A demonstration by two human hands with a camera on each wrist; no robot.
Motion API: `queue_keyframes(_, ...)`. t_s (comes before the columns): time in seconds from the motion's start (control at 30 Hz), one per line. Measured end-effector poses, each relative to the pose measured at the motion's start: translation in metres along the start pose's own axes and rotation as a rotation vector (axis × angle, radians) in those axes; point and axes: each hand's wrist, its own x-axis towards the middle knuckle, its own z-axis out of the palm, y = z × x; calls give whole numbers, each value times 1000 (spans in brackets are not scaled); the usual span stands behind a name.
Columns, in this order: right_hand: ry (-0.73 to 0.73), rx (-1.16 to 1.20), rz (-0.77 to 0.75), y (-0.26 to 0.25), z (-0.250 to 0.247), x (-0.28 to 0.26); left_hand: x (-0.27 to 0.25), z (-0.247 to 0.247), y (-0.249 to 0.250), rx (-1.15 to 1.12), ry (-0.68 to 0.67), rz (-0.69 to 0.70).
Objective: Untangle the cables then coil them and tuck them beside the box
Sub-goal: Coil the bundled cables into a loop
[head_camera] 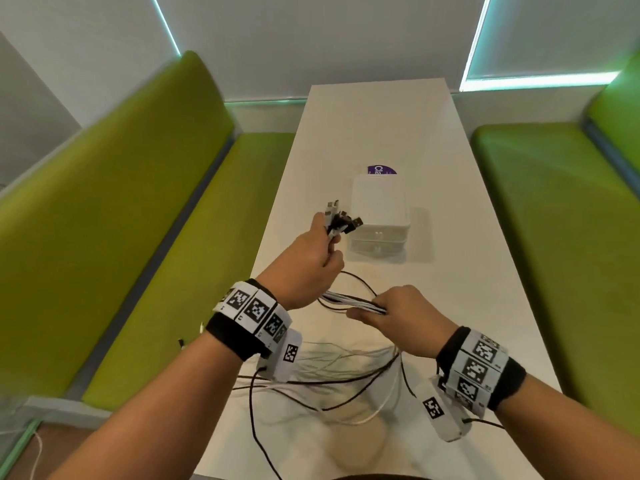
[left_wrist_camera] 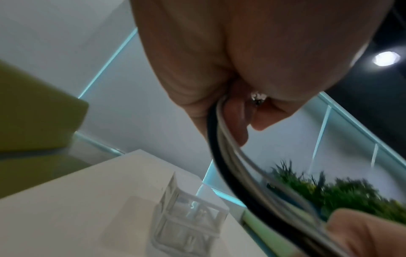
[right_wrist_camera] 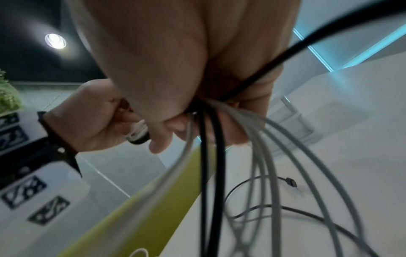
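You see a smooth white matt tabletop (head_camera: 450,209) under a translucent, glossy plastic drawer box with a white lid (head_camera: 379,216). The bundle of black and white cables (head_camera: 349,301) has smooth plastic sheaths and shiny metal plug tips (head_camera: 358,222). The lime-green bench cushions (head_camera: 145,188) look like smooth, faintly sheened upholstery.

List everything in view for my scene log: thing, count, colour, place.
cables: several, black and white, bunched in both hands, slack looping onto the near table
connector ends: a cluster, black and white, above the left hand
box: one, white, mid-table
sticker: one, purple, behind the box
table: one, white
benches: two, green, either side
left hand: grips cables
right hand: grips cables
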Motion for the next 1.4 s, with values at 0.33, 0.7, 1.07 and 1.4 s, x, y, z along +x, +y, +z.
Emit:
queue_keyframes(0.33,83,-195,3,21,-25,-1,-2,5,-19,285,-8,-33)
queue_keyframes(0.7,-55,32,-69,35,-39,-13,-9,3,-17,452,-36,36)
queue_keyframes(1.07,62,65,-126,10,-45,-15,-11,32,-16,-21,-245,48)
queue_keyframes(1.4,80,252,58,24,-34,-15,-10,-28,-39,61,-2,-77)
